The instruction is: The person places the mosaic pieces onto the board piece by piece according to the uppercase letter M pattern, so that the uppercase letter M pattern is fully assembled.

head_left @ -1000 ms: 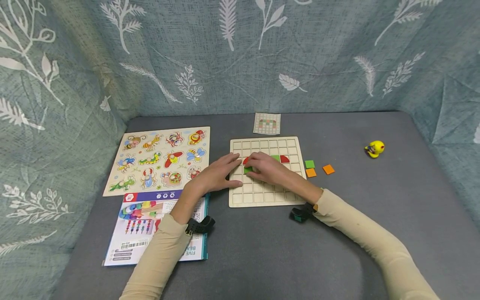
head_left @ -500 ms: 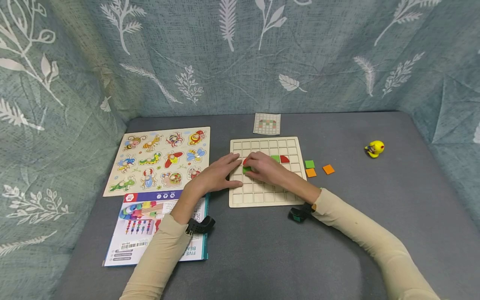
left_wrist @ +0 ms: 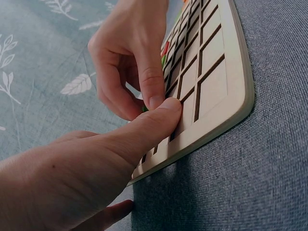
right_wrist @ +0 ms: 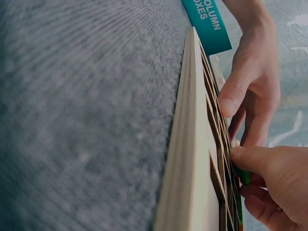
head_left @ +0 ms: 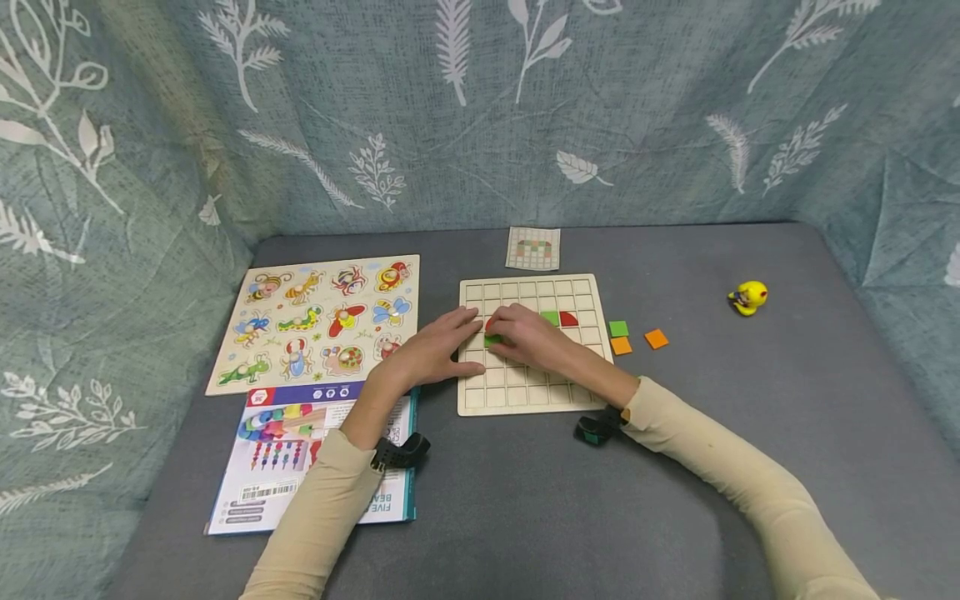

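A wooden grid board lies in front of me in the head view. My right hand pinches a green square tile low over a cell on the board's left side. A red quarter-round tile is partly hidden behind those fingers. Another green square tile and a red quarter-round tile sit in the grid to the right. My left hand rests at the board's left edge with fingers extended; its thumb touches the frame in the left wrist view.
Right of the board lie a loose green tile and two orange tiles. A pattern card is behind it. An insect peg puzzle and a printed box are at left; a yellow toy duck is far right.
My right hand has edged very slightly left with the green square tile between its fingers. The left hand has stayed in place.
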Motion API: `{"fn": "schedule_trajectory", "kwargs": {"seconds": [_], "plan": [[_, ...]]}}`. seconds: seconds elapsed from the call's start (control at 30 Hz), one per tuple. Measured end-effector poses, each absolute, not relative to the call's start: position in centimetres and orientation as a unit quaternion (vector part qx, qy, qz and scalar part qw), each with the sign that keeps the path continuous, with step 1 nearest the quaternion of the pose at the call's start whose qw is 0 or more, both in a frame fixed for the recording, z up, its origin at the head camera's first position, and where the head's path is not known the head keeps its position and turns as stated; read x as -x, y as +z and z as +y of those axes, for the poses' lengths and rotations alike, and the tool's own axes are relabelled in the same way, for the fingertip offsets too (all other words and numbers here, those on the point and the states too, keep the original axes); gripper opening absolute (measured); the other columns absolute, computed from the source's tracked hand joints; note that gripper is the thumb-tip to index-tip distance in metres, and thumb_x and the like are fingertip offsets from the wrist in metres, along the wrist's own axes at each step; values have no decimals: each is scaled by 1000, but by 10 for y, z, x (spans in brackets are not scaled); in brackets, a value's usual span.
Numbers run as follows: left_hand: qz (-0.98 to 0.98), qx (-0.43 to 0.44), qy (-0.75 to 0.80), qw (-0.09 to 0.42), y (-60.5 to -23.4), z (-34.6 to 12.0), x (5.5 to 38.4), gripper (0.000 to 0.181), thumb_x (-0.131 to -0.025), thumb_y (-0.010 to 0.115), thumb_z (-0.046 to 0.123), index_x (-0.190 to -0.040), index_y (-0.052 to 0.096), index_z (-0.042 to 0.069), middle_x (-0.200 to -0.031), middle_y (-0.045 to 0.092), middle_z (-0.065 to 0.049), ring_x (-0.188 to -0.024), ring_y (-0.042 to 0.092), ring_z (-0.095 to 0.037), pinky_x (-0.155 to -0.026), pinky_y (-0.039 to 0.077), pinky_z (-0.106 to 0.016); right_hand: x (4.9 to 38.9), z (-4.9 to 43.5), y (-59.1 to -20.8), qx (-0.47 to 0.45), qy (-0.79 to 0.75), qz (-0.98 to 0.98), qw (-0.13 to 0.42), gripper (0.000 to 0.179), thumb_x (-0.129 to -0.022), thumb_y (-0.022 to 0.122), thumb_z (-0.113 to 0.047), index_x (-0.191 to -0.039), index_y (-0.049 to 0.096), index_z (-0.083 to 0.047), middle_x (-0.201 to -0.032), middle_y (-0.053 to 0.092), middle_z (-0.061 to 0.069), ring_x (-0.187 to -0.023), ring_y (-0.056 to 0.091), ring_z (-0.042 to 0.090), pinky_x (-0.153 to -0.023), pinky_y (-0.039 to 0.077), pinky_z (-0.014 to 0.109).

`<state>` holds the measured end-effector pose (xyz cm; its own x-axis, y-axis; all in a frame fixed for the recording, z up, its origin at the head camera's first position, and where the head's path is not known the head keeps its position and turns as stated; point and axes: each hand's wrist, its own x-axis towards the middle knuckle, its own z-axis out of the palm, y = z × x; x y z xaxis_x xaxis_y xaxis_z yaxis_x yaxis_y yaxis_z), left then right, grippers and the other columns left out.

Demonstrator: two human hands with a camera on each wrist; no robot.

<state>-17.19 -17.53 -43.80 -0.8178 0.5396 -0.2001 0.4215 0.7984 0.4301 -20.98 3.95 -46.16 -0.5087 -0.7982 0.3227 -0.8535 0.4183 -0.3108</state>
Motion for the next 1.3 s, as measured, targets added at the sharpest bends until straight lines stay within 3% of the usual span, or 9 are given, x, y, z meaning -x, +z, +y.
{"fn": "schedule_trajectory", "kwargs": {"seconds": [0.43,0.8,1.3], "plan": [[936,-256,186,158,-439,-175,171,79,-92,63,45,-153,31,7,-162,21,-13,-150,19,-33,-118,26,-52,199,45,-461,-478,209,-851,58,18,-89,70,-17,-102,74,-5,-104,66,9,-97,60,24,-86,51,36],[937,-248,186,162,-437,-175,170,79,-92,64,44,-153,30,8,-162,21,-13,-150,19,-33,-118,27,-52,172,84,-463,-500,211,-835,94,13,-87,72,-15,-98,74,-8,-101,67,5,-98,60,22,-87,51,34],[935,-251,189,167,-439,-174,171,81,-91,64,45,-154,28,9,-163,19,-12,-151,18,-32,-119,26,-50,164,124,-471,-482,224,-837,132,16,-83,75,-11,-98,74,-5,-98,67,7,-94,61,23,-85,51,37]]}}
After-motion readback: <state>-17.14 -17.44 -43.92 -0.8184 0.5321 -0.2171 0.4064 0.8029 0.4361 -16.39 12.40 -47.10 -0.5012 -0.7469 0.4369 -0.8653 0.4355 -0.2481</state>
